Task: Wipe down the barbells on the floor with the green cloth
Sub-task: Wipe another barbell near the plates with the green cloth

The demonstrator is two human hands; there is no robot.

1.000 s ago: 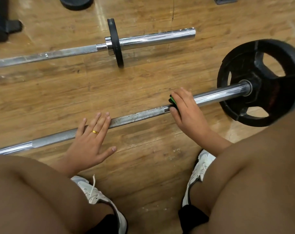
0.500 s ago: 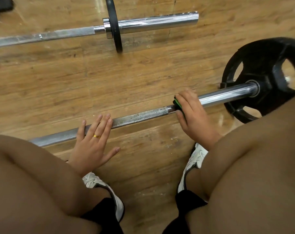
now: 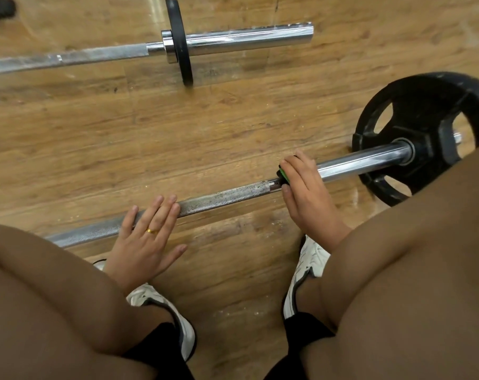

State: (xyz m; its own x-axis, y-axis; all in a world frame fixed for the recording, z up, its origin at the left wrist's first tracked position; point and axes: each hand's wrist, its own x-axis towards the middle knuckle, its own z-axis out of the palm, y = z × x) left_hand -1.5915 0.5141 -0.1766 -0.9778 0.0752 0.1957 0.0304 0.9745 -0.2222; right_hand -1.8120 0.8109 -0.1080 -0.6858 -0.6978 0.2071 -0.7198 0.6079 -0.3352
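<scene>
The person squats over the near barbell (image 3: pixel 222 197). It lies on the wooden floor (image 3: pixel 233 119) and runs from the near left up to the right, where a big black plate (image 3: pixel 425 127) sits on its sleeve. The right hand (image 3: pixel 307 193) is curled over the bar just where the rough grey grip part meets the shiny sleeve. Under its fingers is the green cloth (image 3: pixel 283 175). Only a small green and dark edge comes out at the left side of the hand, so I cannot say how much of the bar it wraps. It seems to be pressed between palm and metal for rubbing.

The left hand (image 3: pixel 148 237), which wears a ring (image 3: pixel 151 230), holds nothing. Its fingers are straight and lie flat on the rough part of the bar, well apart from the right hand. I judge that it is there to stop the bar from rolling while the other hand wipes.

The far barbell (image 3: pixel 246 37), with a small black plate (image 3: pixel 179 42), lies about parallel and well apart. Nobody touches it, so it probably waits for its turn.
</scene>
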